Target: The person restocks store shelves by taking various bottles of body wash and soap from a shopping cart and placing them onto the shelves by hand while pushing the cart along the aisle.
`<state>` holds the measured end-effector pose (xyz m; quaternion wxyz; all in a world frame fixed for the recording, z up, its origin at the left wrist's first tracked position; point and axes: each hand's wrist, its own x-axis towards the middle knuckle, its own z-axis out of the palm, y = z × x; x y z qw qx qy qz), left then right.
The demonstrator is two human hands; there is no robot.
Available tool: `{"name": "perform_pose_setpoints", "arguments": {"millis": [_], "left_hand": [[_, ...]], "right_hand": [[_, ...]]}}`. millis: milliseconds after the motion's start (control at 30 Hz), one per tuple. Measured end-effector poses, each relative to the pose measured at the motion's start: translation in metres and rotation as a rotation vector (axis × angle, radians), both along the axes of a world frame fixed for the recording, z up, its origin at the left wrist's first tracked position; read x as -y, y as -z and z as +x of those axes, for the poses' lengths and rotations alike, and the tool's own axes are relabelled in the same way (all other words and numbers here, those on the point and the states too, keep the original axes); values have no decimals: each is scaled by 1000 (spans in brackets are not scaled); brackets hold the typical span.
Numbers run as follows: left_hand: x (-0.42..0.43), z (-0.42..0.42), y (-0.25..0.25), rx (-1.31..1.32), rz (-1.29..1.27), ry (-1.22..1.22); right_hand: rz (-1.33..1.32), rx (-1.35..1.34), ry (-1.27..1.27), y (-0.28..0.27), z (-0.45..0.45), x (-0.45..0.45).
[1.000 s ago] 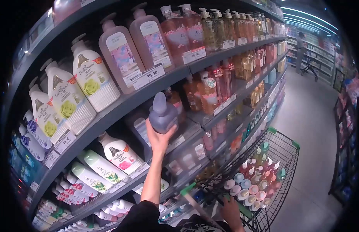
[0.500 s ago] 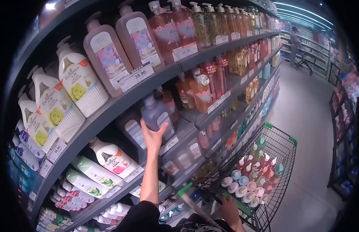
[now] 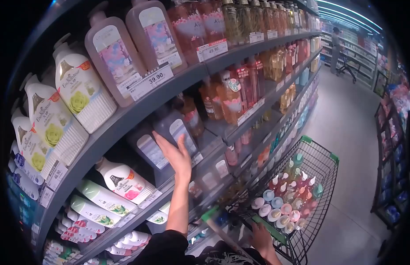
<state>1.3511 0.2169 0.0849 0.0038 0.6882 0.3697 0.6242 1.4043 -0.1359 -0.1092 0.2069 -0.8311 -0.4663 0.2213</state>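
My left hand (image 3: pixel 175 155) is open, fingers stretched and thumb apart, in front of two purple pump bottles on the middle shelf. One purple bottle (image 3: pixel 152 149) stands left of the fingers; the other purple bottle (image 3: pixel 180 132) is behind the hand and thumb. Whether the fingertips touch either bottle I cannot tell. Low on the right, my right hand (image 3: pixel 261 240) is closed at the near end of a shopping cart (image 3: pixel 333 176), its fingers partly in shadow. Inside the cart stand several pump bottles (image 3: pixel 286 208), with pink, blue, green and white tops.
White lotion bottles (image 3: pixel 83 88) and large pink bottles (image 3: pixel 114 62) line the upper shelf, above a price tag (image 3: pixel 152 81). Amber and red bottles (image 3: pixel 231 99) stand farther along. A person (image 3: pixel 335 51) with a cart is down the aisle (image 3: pixel 342 110); a display rack (image 3: pixel 388 163) borders its right side.
My left hand has let go of the purple bottle, which moved from my grasp back onto the shelf beside the other one. My right hand stays at the cart. The view shifted slightly.
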Motion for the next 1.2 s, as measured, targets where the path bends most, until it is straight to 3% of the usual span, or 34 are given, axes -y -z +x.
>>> {"name": "perform_pose_setpoints", "arguments": {"millis": [333, 533, 667, 733, 833, 933, 967, 1000, 1033, 1100, 1167, 1200], "left_hand": [[3, 10, -2, 89, 155, -52], [13, 5, 3, -52, 310, -144], [37, 17, 36, 81, 324, 49], [71, 30, 52, -69, 271, 284], [106, 62, 115, -297, -40, 810], [116, 77, 217, -799, -478, 1146], [113, 69, 281, -844, -553, 1238], [110, 62, 330, -1259, -728, 1136], [96, 71, 381, -2006, -632, 1140], [107, 61, 357, -1582, -654, 1139], [122, 54, 292, -1254, -721, 1169], [122, 56, 297, -1382, -754, 1176]], "right_hand": [[-18, 22, 1, 2, 0, -4], [-39, 106, -11, 14, -5, -2], [-65, 127, -25, 10, -6, -4], [-58, 106, -8, 2, -6, -5], [-3, 82, 11, 6, -7, -2], [19, -86, 68, -6, -4, 0], [110, -69, 84, 3, -4, 4], [94, -82, 102, -1, -5, 8], [79, -92, 116, -8, -5, 11], [73, -90, 140, -2, -4, 22], [86, -148, 193, -1, -4, 33], [92, -182, 223, -1, -6, 37]]}}
